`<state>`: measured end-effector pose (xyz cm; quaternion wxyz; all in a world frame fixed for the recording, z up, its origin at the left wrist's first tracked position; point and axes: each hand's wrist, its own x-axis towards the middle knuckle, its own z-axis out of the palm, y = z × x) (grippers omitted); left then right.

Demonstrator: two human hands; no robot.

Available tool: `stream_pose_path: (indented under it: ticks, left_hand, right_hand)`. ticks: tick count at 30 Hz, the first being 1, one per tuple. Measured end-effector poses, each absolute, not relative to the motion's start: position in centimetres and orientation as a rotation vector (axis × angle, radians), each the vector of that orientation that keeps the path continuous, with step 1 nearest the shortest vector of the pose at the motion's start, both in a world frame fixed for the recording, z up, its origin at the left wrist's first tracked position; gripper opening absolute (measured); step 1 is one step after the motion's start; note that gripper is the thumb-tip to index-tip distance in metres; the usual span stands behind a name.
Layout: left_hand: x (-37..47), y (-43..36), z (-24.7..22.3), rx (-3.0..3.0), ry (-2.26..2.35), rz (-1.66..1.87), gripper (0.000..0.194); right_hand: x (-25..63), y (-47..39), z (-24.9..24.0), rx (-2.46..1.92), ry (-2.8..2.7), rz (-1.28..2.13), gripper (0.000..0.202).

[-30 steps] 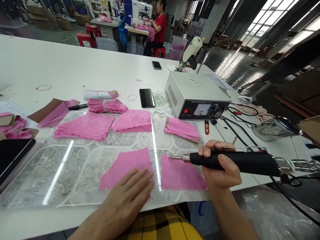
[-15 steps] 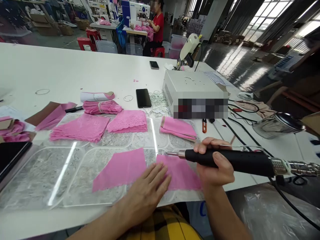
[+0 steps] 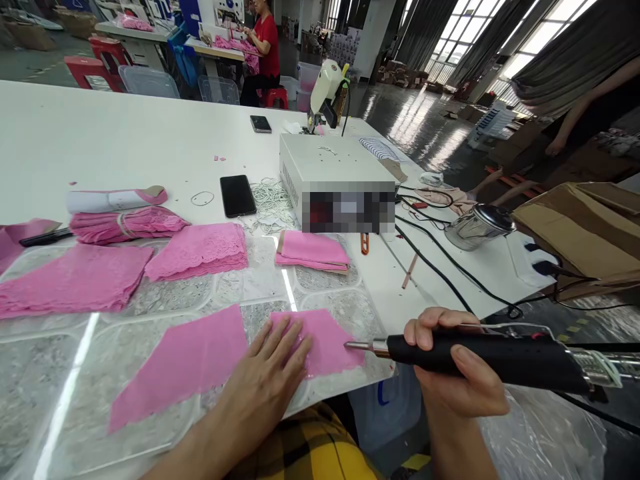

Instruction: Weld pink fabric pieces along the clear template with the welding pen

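Observation:
My left hand (image 3: 270, 373) lies flat with its fingers spread, covering the left part of a small pink fabric piece (image 3: 325, 337). My right hand (image 3: 457, 360) is closed around the black handle of a corded hand tool (image 3: 520, 357) with a slim pointed metal tip. The tool points left, its tip over the right side of that piece; whether it touches cannot be seen. A larger pink fabric panel (image 3: 185, 363) lies flat to the left of my left hand. Both pieces rest on a clear-covered, stone-patterned sheet (image 3: 150, 413).
Behind lie pink fabric stacks (image 3: 200, 250), a folded pink bundle (image 3: 313, 252) and a tied pink bundle (image 3: 125, 224). Farther back are a phone (image 3: 237, 196), tangled white string (image 3: 273, 203) and a grey box (image 3: 340, 160). Black cables (image 3: 440, 267) and a glass jar (image 3: 477, 227) stand right.
The view has swung to the right. Over the fabric piece, the tool tip has shifted from the upper left edge to the right side. My left hand still presses on the piece.

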<state>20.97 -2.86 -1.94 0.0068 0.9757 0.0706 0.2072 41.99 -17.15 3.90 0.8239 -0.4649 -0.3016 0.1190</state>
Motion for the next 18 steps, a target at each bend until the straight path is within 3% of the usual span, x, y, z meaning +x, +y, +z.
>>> stream_pose_path:
  ticks: [18]
  left_hand:
    - [22.4,-3.2,-1.3,3.078,0.181,0.530,0.039]
  right_hand:
    - [42.7,-19.3,3.8,-0.994,-0.665,0.226,0.021]
